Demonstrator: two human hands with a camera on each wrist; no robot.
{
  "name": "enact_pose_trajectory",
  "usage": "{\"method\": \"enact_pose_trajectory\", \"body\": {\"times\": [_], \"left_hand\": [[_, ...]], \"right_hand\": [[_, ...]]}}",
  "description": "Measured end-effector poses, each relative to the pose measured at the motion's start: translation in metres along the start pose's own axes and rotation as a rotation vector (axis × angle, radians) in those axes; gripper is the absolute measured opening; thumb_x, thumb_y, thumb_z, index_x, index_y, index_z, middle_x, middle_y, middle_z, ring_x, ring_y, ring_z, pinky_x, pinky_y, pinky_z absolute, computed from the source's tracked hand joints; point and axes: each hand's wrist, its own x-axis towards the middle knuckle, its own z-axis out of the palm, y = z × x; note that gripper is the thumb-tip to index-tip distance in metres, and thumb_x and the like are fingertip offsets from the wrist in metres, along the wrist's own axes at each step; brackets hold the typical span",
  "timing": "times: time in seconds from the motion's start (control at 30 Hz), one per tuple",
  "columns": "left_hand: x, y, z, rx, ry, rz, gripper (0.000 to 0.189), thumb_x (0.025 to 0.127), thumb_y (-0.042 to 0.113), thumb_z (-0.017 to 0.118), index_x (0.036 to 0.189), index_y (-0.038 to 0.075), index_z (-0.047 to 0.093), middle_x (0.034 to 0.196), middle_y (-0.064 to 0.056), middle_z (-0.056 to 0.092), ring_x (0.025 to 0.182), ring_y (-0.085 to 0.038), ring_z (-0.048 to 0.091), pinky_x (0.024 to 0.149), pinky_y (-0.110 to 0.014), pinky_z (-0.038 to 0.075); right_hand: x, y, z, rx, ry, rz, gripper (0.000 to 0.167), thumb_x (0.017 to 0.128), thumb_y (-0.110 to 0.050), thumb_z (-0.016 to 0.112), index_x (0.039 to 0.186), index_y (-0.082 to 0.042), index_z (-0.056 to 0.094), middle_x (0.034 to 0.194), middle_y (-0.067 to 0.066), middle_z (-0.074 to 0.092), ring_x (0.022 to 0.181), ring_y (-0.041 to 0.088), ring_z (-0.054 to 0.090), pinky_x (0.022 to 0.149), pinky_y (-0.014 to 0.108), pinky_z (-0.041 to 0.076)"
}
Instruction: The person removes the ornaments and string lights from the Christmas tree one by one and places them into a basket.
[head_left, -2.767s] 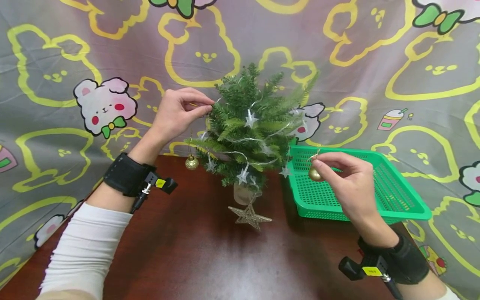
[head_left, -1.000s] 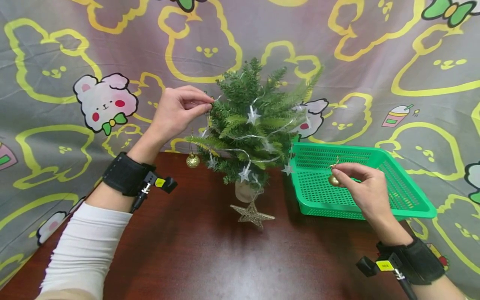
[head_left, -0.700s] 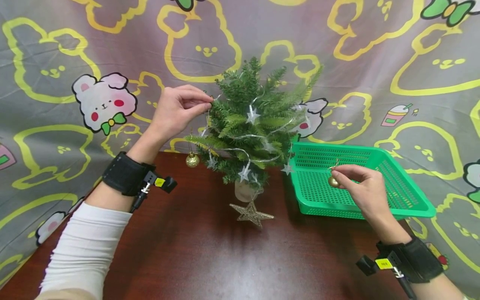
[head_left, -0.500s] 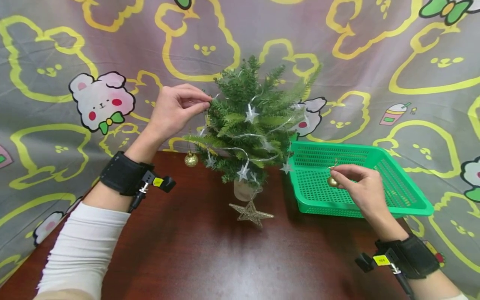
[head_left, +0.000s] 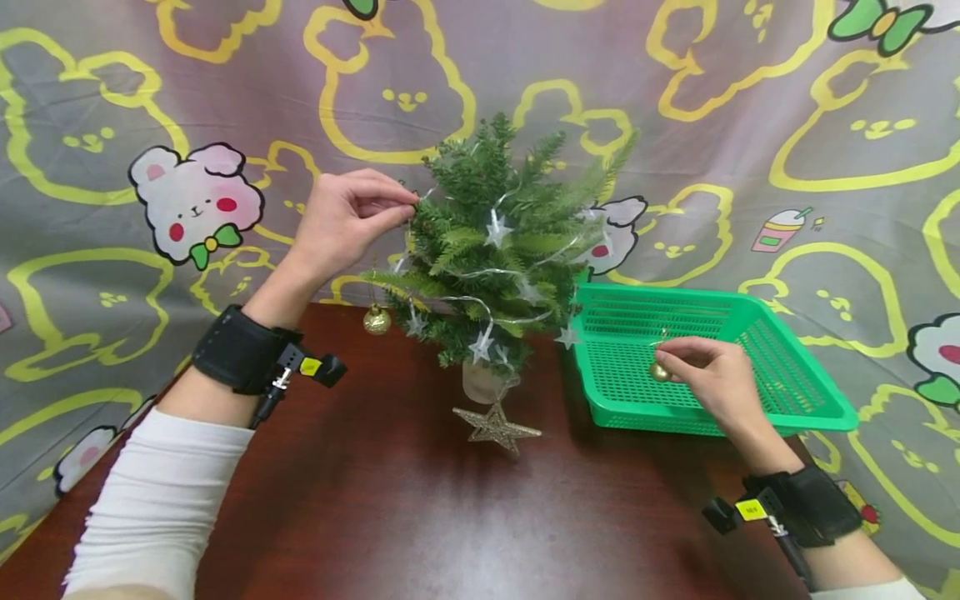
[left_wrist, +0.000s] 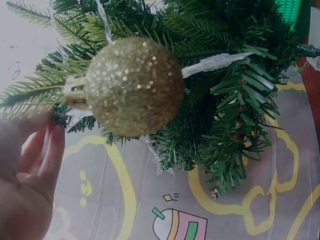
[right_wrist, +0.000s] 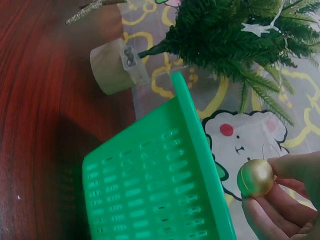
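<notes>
A small artificial Christmas tree stands upright, strung with clear star lights. At its upper left, my left hand pinches a branch tip between thumb and fingers. Below that hand, a glittery gold bauble hangs from a lower branch; it looms large in the left wrist view. My right hand pinches a smooth gold bauble near its top, above the green basket and apart from the tree. A thin loop shows over the fingertips.
A glittery gold star lies on the dark wooden table before the tree's pale base. The basket stands close on the tree's right. Behind everything hangs a patterned cloth.
My right hand has moved right with its bauble, away from the tree and over the basket, dipping slightly lately. My left hand keeps its pinch on the branch. The head view has shifted a little.
</notes>
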Motion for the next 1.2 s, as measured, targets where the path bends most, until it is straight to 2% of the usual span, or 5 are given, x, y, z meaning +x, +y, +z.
{"method": "enact_pose_trajectory", "body": {"times": [0.17, 0.23, 0.47, 0.73, 1.2], "left_hand": [[-0.001, 0.0, -0.004, 0.005, 0.003, 0.001, 0.015, 0.089, 0.008, 0.073, 0.102, 0.002, 0.078, 0.102, -0.013, 0.071, 0.081, 0.008, 0.067, 0.074, -0.01, 0.055], [-0.001, 0.0, -0.005, 0.014, 0.005, 0.001, 0.015, 0.089, 0.008, 0.073, 0.102, 0.002, 0.078, 0.102, -0.011, 0.071, 0.081, 0.008, 0.067, 0.074, -0.01, 0.055], [-0.001, -0.001, -0.008, 0.029, 0.004, 0.002, 0.016, 0.089, 0.01, 0.073, 0.103, 0.003, 0.078, 0.099, 0.0, 0.069, 0.082, 0.007, 0.068, 0.074, -0.01, 0.055], [-0.001, -0.004, -0.005, 0.019, 0.012, 0.014, 0.016, 0.089, 0.009, 0.073, 0.102, 0.002, 0.078, 0.098, -0.002, 0.071, 0.081, 0.007, 0.068, 0.074, -0.011, 0.056], [-0.001, -0.004, -0.001, 0.015, 0.006, 0.002, 0.015, 0.089, 0.011, 0.073, 0.102, 0.004, 0.078, 0.098, 0.0, 0.07, 0.082, 0.006, 0.068, 0.075, -0.011, 0.056]], "right_hand": [[0.004, 0.0, 0.003, -0.073, -0.028, 0.016, 0.029, 0.093, -0.034, 0.069, 0.107, -0.009, 0.076, 0.092, 0.005, 0.078, 0.07, -0.001, 0.07, 0.064, 0.017, 0.055], [0.006, 0.0, 0.003, -0.097, -0.047, 0.014, 0.028, 0.093, -0.034, 0.069, 0.107, -0.01, 0.076, 0.095, 0.011, 0.077, 0.07, 0.001, 0.07, 0.064, 0.017, 0.054], [0.012, 0.003, 0.004, -0.134, -0.109, 0.003, 0.024, 0.093, -0.033, 0.069, 0.105, -0.013, 0.077, 0.097, 0.011, 0.077, 0.074, 0.004, 0.069, 0.066, 0.022, 0.053], [0.016, 0.01, 0.004, -0.16, -0.269, 0.051, 0.028, 0.094, -0.035, 0.068, 0.108, -0.012, 0.076, 0.1, 0.012, 0.077, 0.079, 0.014, 0.069, 0.069, 0.03, 0.051], [0.026, 0.023, 0.009, -0.232, -0.399, 0.024, 0.018, 0.091, -0.017, 0.071, 0.102, -0.004, 0.077, 0.094, 0.011, 0.077, 0.075, 0.015, 0.066, 0.062, 0.029, 0.05]]}}
